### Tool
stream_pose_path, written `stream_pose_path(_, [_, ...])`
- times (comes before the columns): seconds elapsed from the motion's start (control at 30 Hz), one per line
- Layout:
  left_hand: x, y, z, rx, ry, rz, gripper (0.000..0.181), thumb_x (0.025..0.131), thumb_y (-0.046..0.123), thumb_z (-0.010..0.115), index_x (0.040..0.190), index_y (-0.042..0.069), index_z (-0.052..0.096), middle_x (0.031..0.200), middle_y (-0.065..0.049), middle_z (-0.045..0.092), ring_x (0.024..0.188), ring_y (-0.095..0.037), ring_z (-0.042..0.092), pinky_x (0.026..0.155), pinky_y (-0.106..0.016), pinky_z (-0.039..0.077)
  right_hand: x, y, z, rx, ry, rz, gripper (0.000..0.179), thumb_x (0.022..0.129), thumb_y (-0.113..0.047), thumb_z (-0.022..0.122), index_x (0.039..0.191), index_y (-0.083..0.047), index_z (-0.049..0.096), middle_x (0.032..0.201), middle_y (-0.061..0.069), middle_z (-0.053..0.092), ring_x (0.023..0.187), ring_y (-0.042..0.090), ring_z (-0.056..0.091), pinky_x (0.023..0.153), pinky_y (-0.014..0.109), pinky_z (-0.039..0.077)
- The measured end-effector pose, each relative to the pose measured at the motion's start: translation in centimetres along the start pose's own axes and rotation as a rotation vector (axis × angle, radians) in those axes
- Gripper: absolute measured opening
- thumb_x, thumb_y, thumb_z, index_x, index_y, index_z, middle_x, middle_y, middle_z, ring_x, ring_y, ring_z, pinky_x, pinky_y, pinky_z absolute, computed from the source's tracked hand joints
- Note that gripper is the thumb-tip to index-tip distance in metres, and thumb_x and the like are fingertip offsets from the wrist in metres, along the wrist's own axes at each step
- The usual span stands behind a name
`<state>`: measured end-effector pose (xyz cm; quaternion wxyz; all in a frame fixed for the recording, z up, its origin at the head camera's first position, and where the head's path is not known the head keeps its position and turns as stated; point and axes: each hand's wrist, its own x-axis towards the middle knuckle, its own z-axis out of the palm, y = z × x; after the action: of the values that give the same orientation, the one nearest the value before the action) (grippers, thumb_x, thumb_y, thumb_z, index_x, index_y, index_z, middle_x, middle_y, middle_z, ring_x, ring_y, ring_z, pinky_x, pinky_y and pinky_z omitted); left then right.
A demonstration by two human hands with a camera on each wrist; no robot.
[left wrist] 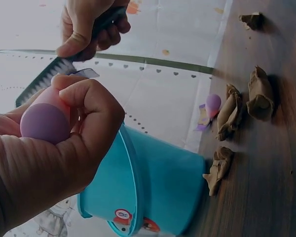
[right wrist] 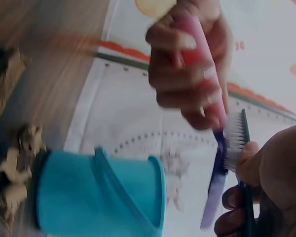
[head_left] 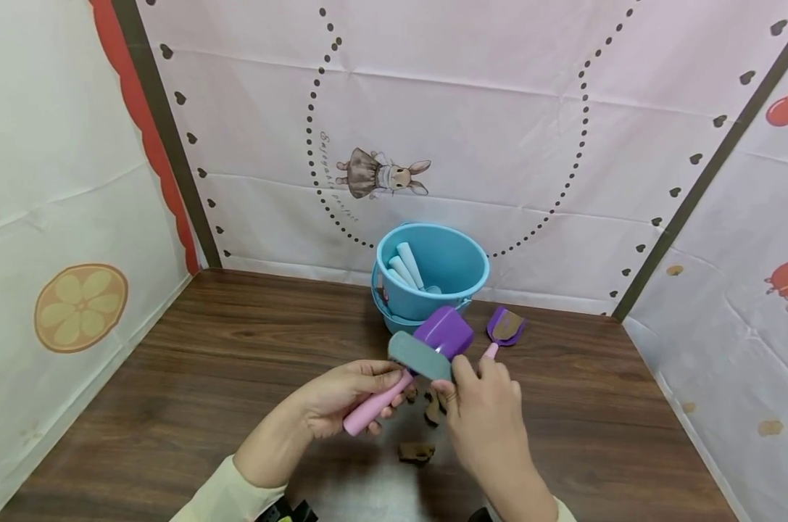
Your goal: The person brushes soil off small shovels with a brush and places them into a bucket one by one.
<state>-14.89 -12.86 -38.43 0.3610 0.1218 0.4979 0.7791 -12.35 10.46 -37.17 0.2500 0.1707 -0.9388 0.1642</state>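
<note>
My left hand (head_left: pixel 341 395) grips the pink handle of a toy shovel (head_left: pixel 447 330) with a purple scoop. A grey-green brush (head_left: pixel 420 355) is in my right hand (head_left: pixel 491 413), thumb and fingers holding it. In the right wrist view, its white bristles (right wrist: pixel 235 133) lie against the shovel's neck, just above the scoop. From the left wrist, the rounded purple end of the shovel handle (left wrist: pixel 45 123) faces the camera, while the scoop is mostly hidden behind the hand.
Several brown, clay-like clumps (head_left: pixel 416 452) lie on the wooden table (head_left: pixel 237 348) below the hands. A blue bucket (head_left: pixel 455 290) with pale-handled tools inside stands at the back. Right of it lies another purple shovel (head_left: pixel 507 326) with brown matter on its scoop. Printed cloth walls surround the table.
</note>
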Motion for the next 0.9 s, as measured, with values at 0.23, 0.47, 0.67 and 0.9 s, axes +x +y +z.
stream_pose_path(0.23, [-0.1, 0.1, -0.1, 0.009, -0.03, 0.001, 0.022, 0.107, 0.024, 0.051, 0.117, 0.007, 0.061, 0.093, -0.001, 0.062, 0.074, -0.008, 0.06, 0.059, -0.024, 0.053, 1.7, 3.9, -0.9, -0.003, 0.031, 0.22, 0.035, 0.102, -0.041, 0.055, 0.09, -0.008, 0.054, 0.078, 0.01, 0.045, 0.069, 0.028, 0.044, 0.062, 0.04, 0.034])
stream_pose_path(0.47, [0.0, 0.1, -0.1, 0.005, -0.032, 0.029, 0.025, 0.108, 0.024, 0.048, 0.119, 0.005, 0.06, 0.093, -0.001, 0.06, 0.074, -0.007, 0.06, 0.059, -0.024, 0.054, 0.8, 1.7, -1.5, 0.022, 0.006, 0.112, 0.033, 0.099, -0.041, 0.059, 0.087, -0.011, 0.054, 0.076, 0.005, 0.045, 0.069, 0.022, 0.043, 0.063, 0.037, 0.036])
stream_pose_path(0.67, [-0.1, 0.2, 0.1, 0.02, 0.0, 0.02, 0.025, 0.108, 0.02, 0.049, 0.127, 0.007, 0.058, 0.093, -0.002, 0.062, 0.074, -0.008, 0.06, 0.059, -0.024, 0.054, -0.2, -0.7, -0.6, 0.012, -0.062, -0.02, 0.031, 0.094, -0.039, 0.066, 0.082, -0.016, 0.049, 0.07, -0.002, 0.034, 0.063, 0.015, 0.033, 0.058, 0.031, 0.027])
stream_pose_path(0.9, [-0.3, 0.2, -0.1, 0.052, -0.015, 0.016, 0.025, 0.107, 0.023, 0.05, 0.12, 0.004, 0.06, 0.093, -0.002, 0.062, 0.074, -0.009, 0.059, 0.058, -0.023, 0.053, 1.2, 2.6, -0.7, 0.043, -0.065, 0.175, 0.032, 0.101, -0.042, 0.055, 0.089, -0.013, 0.052, 0.078, 0.006, 0.046, 0.072, 0.024, 0.045, 0.064, 0.037, 0.036])
